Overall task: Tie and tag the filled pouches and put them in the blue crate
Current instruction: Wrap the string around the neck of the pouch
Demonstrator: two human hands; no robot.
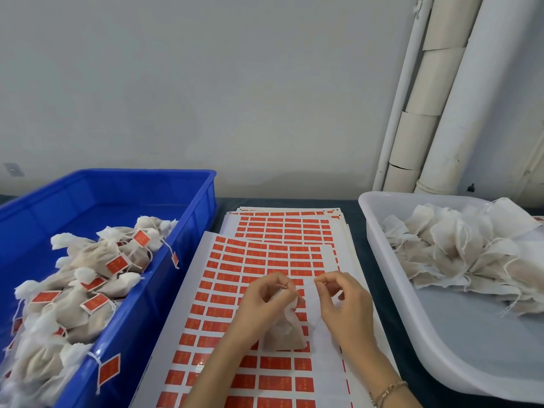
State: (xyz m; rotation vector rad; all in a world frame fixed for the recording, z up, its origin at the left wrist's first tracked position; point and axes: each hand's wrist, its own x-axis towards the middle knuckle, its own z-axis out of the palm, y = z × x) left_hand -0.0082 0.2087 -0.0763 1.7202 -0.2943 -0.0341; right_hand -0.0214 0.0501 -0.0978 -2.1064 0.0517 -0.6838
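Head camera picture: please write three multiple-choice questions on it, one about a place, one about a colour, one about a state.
1. Seen from the sticker sheets, where is the white tub?
A. to the left
B. to the right
C. on top of them

2. What colour are the tags in the blue crate?
A. green
B. black
C. red

3. What is the left hand doing?
A. gripping a pouch
B. lying flat and open
C. holding scissors

Answers:
1 B, the tub stands at the sheets' right edge.
2 C, red tags hang from the tied bags there.
3 A, its fingers curl round the pouch's neck.
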